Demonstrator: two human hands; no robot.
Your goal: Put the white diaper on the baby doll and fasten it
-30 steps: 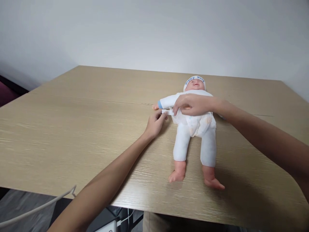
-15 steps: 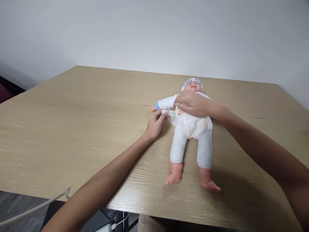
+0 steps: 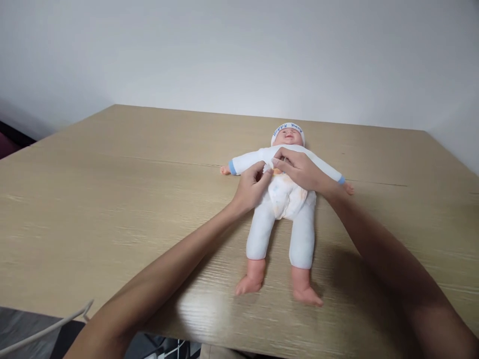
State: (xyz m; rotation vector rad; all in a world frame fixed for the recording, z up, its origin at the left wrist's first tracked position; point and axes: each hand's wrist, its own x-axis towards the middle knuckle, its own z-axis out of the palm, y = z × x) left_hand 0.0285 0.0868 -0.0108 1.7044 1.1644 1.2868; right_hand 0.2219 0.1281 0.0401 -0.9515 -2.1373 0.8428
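Note:
A baby doll (image 3: 279, 219) in a white suit and a white cap lies on its back on the wooden table (image 3: 112, 199), head away from me, arms spread. A white nappy (image 3: 284, 197) covers its belly. My left hand (image 3: 252, 187) rests on the doll's left side of the waist, fingers curled and pinching the nappy's side tab. My right hand (image 3: 299, 169) lies over the doll's chest and upper belly, fingers bent and pressing on the nappy's top edge. The two hands nearly touch above the nappy.
The table's near edge (image 3: 224, 344) runs below the doll's bare feet. A white cable (image 3: 45, 326) hangs below that edge at the lower left. A plain wall (image 3: 239, 50) stands behind the table. A seam crosses the tabletop behind the doll.
My left hand has moved right from beside the doll onto its waist, bringing the tab over the nappy front. My right hand shifted up the chest. The doll's right arm now shows.

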